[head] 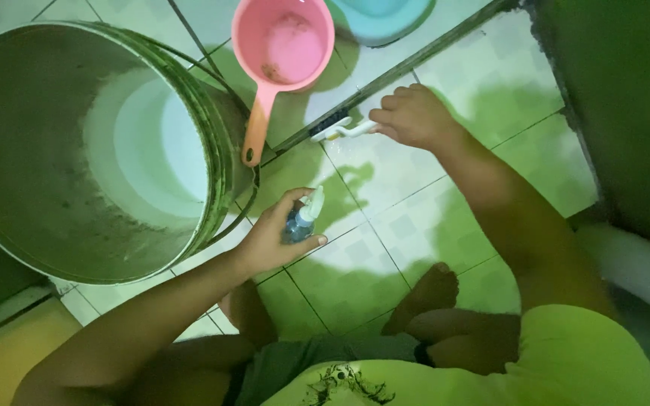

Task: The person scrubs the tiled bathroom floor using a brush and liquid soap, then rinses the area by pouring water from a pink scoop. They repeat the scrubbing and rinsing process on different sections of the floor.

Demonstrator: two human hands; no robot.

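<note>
My left hand [278, 237] grips a small blue spray bottle [300, 222] with a white nozzle, held above the tiled floor [385, 218] beside the large bucket. My right hand [414, 116] is closed on the white handle of a small brush [340, 128], whose dark bristle head rests on the floor at the dark groove between the tiles. My bare foot [426, 293] and bent knees show below, with a yellow-green shirt at the bottom.
A big grey bucket [54, 248] with water inside fills the left. A pink long-handled dipper [283, 45] lies at the top, a light blue basin [381, 19] beyond it. A dark wall [626, 98] rises on the right.
</note>
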